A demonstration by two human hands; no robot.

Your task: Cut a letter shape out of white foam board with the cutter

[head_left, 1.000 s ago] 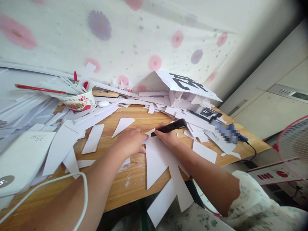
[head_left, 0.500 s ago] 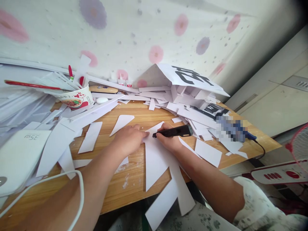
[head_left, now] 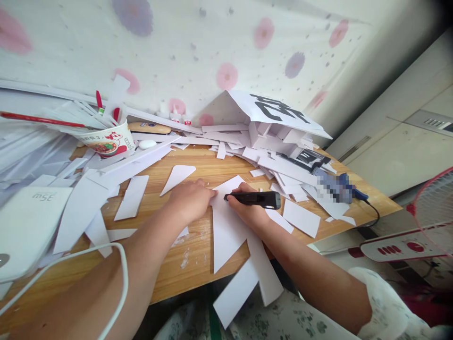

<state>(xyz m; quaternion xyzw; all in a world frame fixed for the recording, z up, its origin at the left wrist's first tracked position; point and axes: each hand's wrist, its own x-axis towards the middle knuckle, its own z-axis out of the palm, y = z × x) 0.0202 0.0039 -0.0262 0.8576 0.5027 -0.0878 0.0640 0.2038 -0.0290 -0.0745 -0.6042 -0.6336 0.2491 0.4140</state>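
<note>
While our right hand (head_left: 250, 213) grips the black tool (head_left: 262, 199): we guide it lightly.
Left hand (head_left: 191, 200): closure unclear; we brace the white sheet (head_left: 227, 233) flat.

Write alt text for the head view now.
The right hand holds a black cutter over white board, the left hand at its edge. Around them, offcuts lie on a wooden table.
</note>
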